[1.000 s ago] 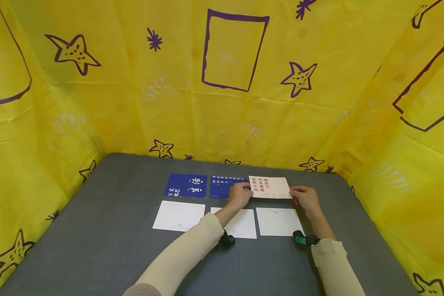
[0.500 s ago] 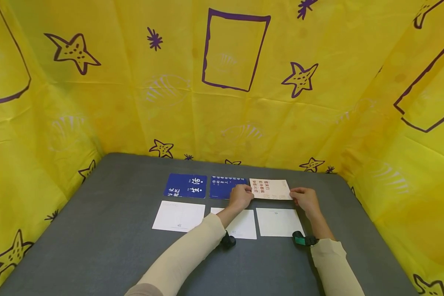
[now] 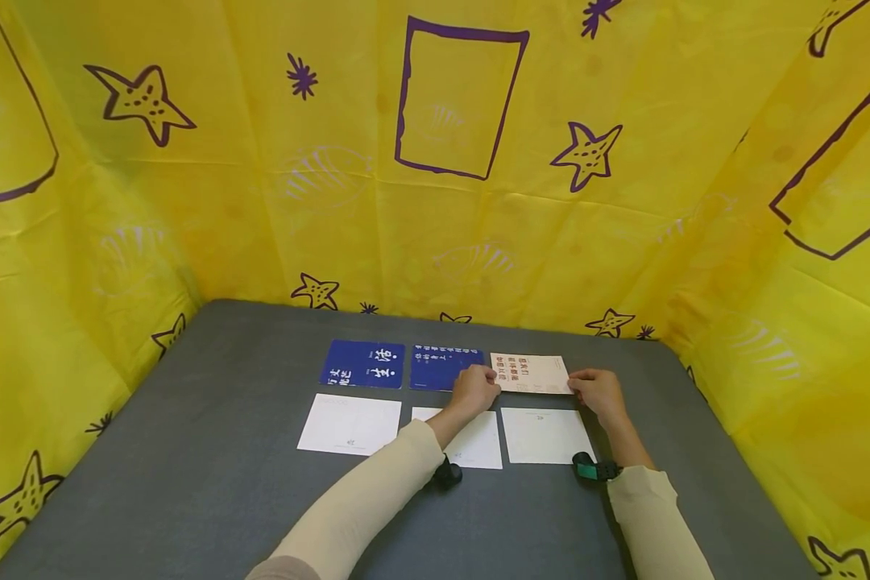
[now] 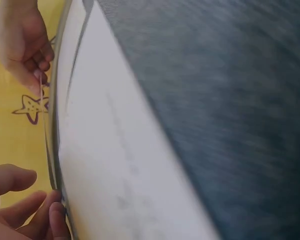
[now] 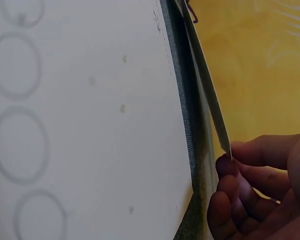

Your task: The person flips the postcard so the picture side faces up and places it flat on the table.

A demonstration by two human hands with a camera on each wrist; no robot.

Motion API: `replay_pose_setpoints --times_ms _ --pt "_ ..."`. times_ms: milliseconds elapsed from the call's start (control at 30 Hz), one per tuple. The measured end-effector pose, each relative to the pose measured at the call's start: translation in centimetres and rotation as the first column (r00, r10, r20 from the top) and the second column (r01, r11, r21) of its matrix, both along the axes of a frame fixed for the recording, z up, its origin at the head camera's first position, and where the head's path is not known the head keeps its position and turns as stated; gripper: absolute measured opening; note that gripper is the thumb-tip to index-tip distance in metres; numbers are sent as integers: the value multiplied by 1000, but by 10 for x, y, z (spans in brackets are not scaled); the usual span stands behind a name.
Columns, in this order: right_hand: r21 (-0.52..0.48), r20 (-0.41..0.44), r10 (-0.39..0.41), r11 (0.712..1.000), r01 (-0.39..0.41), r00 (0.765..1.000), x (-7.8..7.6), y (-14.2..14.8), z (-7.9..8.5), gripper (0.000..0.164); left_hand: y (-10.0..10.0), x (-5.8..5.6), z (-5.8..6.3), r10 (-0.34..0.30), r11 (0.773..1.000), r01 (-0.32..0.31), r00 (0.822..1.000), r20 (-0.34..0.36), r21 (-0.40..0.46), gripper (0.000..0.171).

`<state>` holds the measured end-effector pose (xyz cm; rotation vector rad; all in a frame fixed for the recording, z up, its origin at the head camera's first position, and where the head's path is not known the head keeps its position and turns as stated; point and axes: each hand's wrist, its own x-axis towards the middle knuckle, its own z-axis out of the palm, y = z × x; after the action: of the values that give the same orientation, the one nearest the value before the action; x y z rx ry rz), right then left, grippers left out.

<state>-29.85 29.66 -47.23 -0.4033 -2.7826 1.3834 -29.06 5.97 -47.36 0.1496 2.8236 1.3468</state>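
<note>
A cream postcard (image 3: 531,374) with reddish-brown characters is at the right end of the back row. My left hand (image 3: 475,388) holds it at its near left corner. At its right edge, my right hand (image 3: 598,391) pinches the near corner between thumb and fingers. Seen in the right wrist view, this postcard (image 5: 210,85) is nearly edge-on, close over the table. To its left lies a blue postcard (image 3: 442,367) with white lettering, partly covered by my left hand. Another blue postcard (image 3: 363,364) lies farther left.
In the front row lie a white card (image 3: 350,424) at left, a middle white card (image 3: 473,440) partly under my left forearm, and a right white card (image 3: 547,436). The grey table (image 3: 188,475) meets a yellow patterned curtain (image 3: 246,225) at the back and sides.
The cream postcard has come down closer to the table and slightly toward me, lying flatter. Both hands have moved a little with it, keeping hold. The other cards lie as before.
</note>
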Motion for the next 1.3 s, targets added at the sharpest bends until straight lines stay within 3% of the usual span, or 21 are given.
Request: replay_pose_setpoints --times_ms 267,500,800,1100,1300 --pt "7 0 -21 1000 21 1000 2 -2 0 29 -1 0 4 -104 990 102 994 -16 -93 30" --pt "24 -10 -29 999 29 1000 4 1 -2 29 -5 -1 15 -99 995 99 995 22 6 23" --pt "-26 -48 21 999 -23 999 6 -5 9 31 -28 -1 27 -168 983 166 986 21 73 20" --pt "-70 -48 64 995 -68 997 13 -23 23 34 -50 8 36 -204 976 201 979 18 88 21" --pt "-91 -78 105 990 -112 991 18 -37 29 33 -64 22 44 -204 974 198 978 46 109 22"
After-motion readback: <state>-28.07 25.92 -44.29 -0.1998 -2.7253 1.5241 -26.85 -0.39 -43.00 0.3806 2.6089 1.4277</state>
